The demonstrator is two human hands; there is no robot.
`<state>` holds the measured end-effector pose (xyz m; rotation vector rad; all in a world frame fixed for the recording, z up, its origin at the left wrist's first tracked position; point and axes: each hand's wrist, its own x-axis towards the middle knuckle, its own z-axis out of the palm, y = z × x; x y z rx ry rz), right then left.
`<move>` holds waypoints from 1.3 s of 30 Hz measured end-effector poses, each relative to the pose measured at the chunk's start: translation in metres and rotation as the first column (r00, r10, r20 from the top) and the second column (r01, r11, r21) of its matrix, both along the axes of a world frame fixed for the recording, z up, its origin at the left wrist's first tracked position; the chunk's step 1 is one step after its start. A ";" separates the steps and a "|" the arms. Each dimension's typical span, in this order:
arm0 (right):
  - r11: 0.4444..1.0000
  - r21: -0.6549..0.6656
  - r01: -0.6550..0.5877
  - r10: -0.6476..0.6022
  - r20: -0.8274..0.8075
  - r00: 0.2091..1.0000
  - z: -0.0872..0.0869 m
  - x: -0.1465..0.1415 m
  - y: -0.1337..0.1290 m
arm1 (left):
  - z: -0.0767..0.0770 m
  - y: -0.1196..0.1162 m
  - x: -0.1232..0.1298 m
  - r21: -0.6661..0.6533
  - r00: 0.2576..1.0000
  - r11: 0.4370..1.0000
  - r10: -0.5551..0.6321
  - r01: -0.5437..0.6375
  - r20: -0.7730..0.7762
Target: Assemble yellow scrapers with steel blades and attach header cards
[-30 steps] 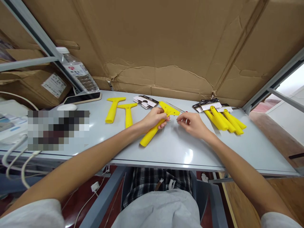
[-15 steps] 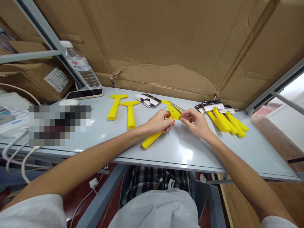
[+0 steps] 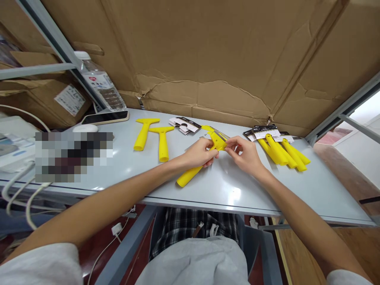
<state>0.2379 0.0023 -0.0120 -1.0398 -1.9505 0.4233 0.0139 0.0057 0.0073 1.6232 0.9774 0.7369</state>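
My left hand [image 3: 203, 153] is closed around the neck of a yellow scraper [image 3: 190, 176], whose handle points down toward the table's front edge. At the right end of the scraper's head, the thumb and fingers of my right hand [image 3: 242, 152] are pinched on its edge. A thin metallic strip lies along the head. To the left lie two more yellow scrapers [image 3: 143, 135] [image 3: 164, 145]. Behind my left hand is a small stack of black and white cards [image 3: 185, 125]. Several yellow handles [image 3: 277, 151] with cards [image 3: 267, 130] on their heads lie at the right.
A phone [image 3: 105, 117] and a plastic bottle [image 3: 103, 85] stand at the back left, near a white mouse-like object [image 3: 85, 128] and a blurred patch. Cables hang at the left edge. Cardboard [image 3: 208, 51] walls the table's back.
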 end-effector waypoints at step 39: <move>0.908 0.073 0.413 -0.321 0.755 0.572 0.009 0.047 0.028 | -0.009 0.032 -0.008 -0.443 0.831 0.896 0.273 -0.035 0.485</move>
